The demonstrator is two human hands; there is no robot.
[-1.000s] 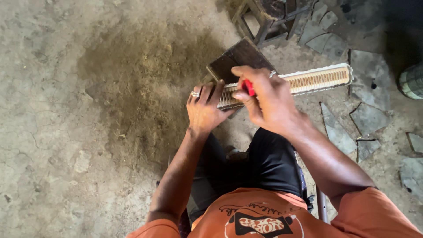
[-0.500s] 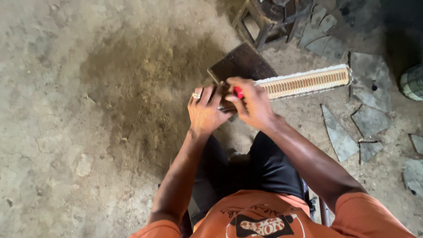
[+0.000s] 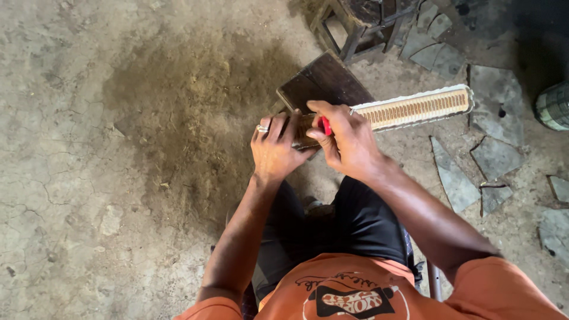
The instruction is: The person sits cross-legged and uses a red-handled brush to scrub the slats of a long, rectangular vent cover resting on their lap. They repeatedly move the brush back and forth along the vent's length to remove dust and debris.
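A long narrow finned metal core (image 3: 415, 108) with pale edges lies across a dark wooden block (image 3: 323, 83) in front of my knees. My left hand (image 3: 274, 149), a ring on one finger, presses flat on the core's left end, fingers spread. My right hand (image 3: 349, 142) is closed around a small tool with a red handle (image 3: 325, 125), its tip hidden against the fins near the left end. Both hands sit close together.
The ground is cracked dry earth with a dark stain (image 3: 195, 101) on the left. Broken grey slab pieces (image 3: 453, 178) lie to the right. A small wooden stool frame (image 3: 361, 24) stands behind the block. A round greenish object (image 3: 554, 106) shows at the right edge.
My right hand with the red tool slid left along the core toward my left hand, then shifted slightly back right. The left hand stayed pressed on the end.
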